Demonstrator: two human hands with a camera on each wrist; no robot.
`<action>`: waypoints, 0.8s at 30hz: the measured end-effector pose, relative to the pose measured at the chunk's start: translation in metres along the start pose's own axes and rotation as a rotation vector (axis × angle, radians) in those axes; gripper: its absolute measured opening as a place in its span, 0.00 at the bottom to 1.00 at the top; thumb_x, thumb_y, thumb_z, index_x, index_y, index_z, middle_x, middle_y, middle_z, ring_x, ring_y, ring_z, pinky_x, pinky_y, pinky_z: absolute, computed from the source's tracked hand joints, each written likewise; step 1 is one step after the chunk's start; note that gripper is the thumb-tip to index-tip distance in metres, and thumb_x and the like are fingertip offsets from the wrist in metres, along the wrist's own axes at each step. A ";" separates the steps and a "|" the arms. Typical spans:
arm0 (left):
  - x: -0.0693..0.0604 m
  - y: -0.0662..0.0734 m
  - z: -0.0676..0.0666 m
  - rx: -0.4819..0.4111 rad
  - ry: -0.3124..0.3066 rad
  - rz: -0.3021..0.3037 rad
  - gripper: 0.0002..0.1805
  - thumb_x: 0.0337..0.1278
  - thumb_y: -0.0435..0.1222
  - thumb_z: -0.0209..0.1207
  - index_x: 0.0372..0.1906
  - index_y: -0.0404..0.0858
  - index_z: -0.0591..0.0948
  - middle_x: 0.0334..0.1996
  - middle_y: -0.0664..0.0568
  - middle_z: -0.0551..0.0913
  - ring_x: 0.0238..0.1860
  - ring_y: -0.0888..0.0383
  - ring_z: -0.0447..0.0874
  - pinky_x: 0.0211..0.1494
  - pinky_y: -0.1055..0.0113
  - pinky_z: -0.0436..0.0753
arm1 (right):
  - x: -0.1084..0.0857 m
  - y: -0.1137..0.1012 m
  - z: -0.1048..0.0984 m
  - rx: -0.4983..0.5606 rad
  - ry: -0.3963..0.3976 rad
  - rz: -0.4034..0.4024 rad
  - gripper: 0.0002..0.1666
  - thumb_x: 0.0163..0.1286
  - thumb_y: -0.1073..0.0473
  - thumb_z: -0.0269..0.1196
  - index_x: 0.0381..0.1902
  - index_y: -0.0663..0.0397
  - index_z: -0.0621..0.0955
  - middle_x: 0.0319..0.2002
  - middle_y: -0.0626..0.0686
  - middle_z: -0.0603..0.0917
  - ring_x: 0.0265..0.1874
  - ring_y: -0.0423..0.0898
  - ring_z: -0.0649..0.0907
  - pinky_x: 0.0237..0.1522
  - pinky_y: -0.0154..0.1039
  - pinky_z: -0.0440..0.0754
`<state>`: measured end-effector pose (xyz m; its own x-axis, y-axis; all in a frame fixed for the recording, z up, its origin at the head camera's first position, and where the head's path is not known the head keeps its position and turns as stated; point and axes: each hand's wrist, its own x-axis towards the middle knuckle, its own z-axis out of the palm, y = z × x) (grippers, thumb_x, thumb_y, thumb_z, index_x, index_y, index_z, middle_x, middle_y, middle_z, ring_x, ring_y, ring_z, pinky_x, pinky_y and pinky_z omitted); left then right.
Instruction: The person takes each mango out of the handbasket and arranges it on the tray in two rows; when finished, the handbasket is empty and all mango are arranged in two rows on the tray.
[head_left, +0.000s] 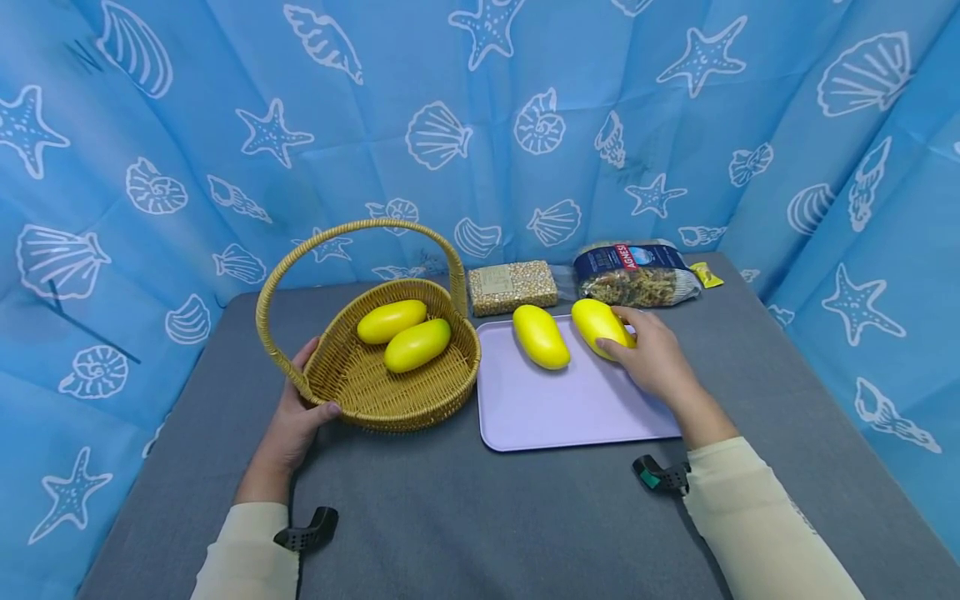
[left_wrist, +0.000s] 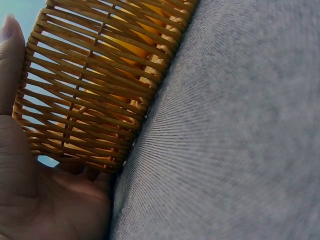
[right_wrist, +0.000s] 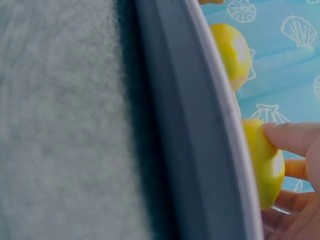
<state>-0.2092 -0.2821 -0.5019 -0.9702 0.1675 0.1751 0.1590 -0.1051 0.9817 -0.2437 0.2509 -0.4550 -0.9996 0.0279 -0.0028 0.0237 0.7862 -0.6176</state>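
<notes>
My left hand (head_left: 298,421) holds the left side of a wicker basket (head_left: 397,412), its thumb on the near rim and its fingers around the outer wall. Two yellow mangoes lie inside, the upper mango (head_left: 392,322) touching the lower, green-tipped mango (head_left: 417,346). On the lilac tray (head_left: 555,417) at the right, my right hand (head_left: 651,354) grips a mango (head_left: 597,325) between thumb and fingers. Another mango (head_left: 542,337) rests on the tray to its left. In the left wrist view the basket's woven wall (left_wrist: 95,85) sits against the palm.
Behind the tray stand a clear pack of grains (head_left: 513,287) and an AGNESI pasta bag (head_left: 637,273), with a small yellow packet (head_left: 706,274) beside it. A blue shell-print curtain (head_left: 480,125) borders the grey table (head_left: 465,517). The basket's tall handle (head_left: 360,225) arches upward.
</notes>
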 end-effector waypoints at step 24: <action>-0.001 0.000 0.001 -0.002 -0.008 0.004 0.56 0.70 0.23 0.69 0.91 0.45 0.47 0.84 0.36 0.53 0.76 0.44 0.65 0.67 0.68 0.77 | -0.002 -0.001 -0.003 0.012 -0.013 -0.003 0.43 0.82 0.48 0.66 0.83 0.65 0.66 0.74 0.72 0.69 0.68 0.71 0.73 0.67 0.70 0.72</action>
<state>-0.2084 -0.2816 -0.5019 -0.9681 0.1750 0.1795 0.1625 -0.1076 0.9808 -0.2417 0.2525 -0.4521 -0.9998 0.0172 -0.0111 0.0204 0.7790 -0.6267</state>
